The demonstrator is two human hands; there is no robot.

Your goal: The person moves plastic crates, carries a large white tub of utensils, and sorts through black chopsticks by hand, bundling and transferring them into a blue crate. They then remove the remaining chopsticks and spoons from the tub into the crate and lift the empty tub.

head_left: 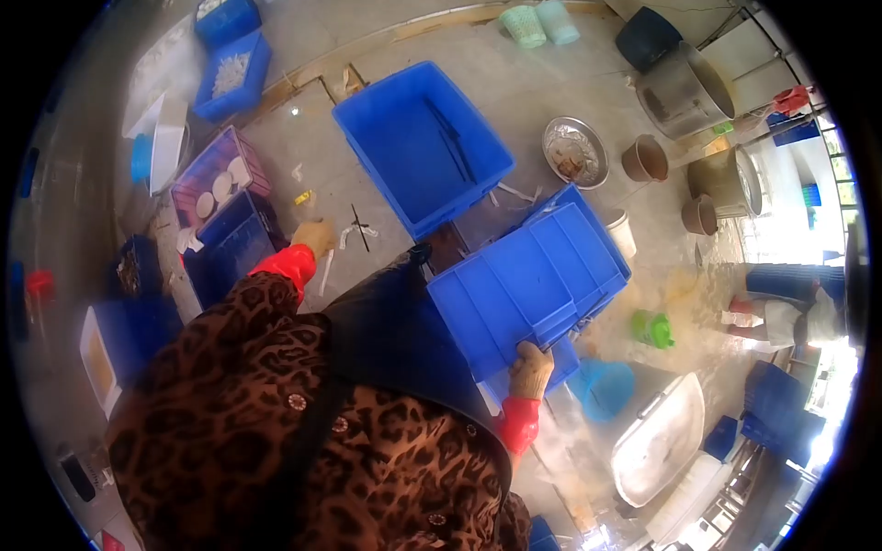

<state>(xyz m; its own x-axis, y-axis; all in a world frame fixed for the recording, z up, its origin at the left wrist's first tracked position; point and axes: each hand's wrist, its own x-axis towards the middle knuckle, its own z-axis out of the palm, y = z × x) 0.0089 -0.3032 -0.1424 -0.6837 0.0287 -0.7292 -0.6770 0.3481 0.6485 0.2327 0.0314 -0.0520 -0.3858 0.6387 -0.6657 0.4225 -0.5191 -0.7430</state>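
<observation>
My right hand, with a red cuff at the wrist, has its fingers closed on the near rim of a blue plastic crate. That crate is tilted, its ribbed outer side facing me. My left hand, also red-cuffed, is stretched out to the left above the floor, near a dark blue crate. Its fingers are too small and partly hidden to tell whether they hold anything. A thin white strip shows just below it. Beyond both hands stands a larger open blue crate with dark long marks or sticks inside.
A pink basket with white round items stands at the left. Toward the right are a metal basin, brown buckets, a green container, a light-blue tub and a white tub. A person's legs show at far right.
</observation>
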